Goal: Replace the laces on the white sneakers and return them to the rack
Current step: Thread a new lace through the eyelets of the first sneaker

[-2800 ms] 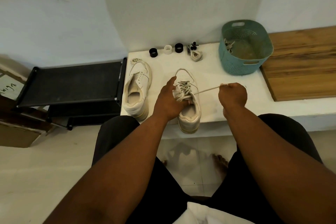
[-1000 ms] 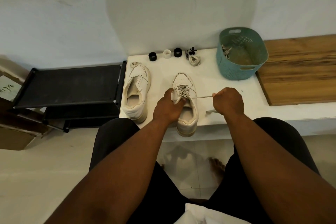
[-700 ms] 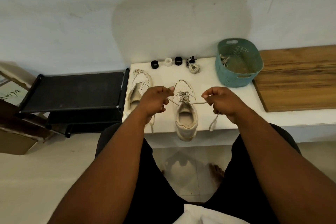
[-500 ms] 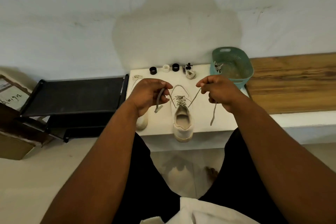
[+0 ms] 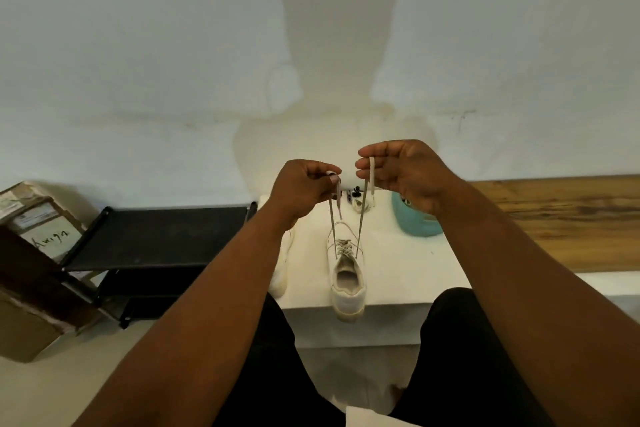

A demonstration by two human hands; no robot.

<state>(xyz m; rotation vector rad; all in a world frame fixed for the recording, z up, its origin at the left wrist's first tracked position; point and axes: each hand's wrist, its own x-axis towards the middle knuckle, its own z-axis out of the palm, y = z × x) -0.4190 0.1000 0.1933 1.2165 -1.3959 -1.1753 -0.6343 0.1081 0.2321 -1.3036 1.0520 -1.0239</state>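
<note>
Below your raised hands, the white bench (image 5: 398, 274) carries a laced white sneaker (image 5: 346, 274), its heel hanging just over the near edge. A second white sneaker (image 5: 282, 274) lies left of it, mostly hidden by your left forearm. Behind your right hand stands a teal basket (image 5: 415, 224), beside small clutter (image 5: 358, 199) too blurred to identify. A wooden board (image 5: 571, 218) lies at right.

The white lace-up sneaker (image 5: 346, 274) is sitting at frame centre on the white bench top (image 5: 398, 274), the black metal rack (image 5: 156, 236) lying left, the teal plastic basket (image 5: 415, 224) lying upper right.
</note>
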